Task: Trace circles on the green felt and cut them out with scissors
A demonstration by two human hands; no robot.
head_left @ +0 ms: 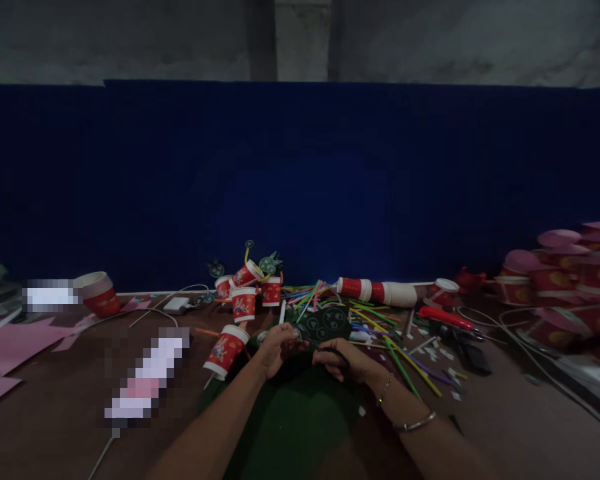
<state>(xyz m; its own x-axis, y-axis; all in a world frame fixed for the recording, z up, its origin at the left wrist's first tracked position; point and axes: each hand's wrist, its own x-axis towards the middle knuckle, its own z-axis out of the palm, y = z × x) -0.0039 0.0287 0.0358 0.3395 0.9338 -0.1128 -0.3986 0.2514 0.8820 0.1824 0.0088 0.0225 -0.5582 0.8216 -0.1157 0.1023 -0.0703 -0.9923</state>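
My left hand (276,350) is closed, thumb and fingers pinching a small dark green paper piece (299,335). My right hand (341,360) is wrapped round scissors with a dark loop handle (347,359); their tips point toward the left hand. Just beyond both hands lies a dark green sheet (326,323) with pale circles drawn on it. To the left of my left hand, a red paper cup (227,351) rests upside down. Behind it, several more printed cups (243,304) with straws and round green cutouts (269,265) are bunched together.
Loose coloured straws (390,327) and paper scraps (433,351) spread to the right. Stacked cups (377,291) lie on their side by the blue partition (300,187). Pink-topped red cups (575,280) pile up far right. Pink paper (17,347) and a blurred-out phone-like object (147,377) lie left.
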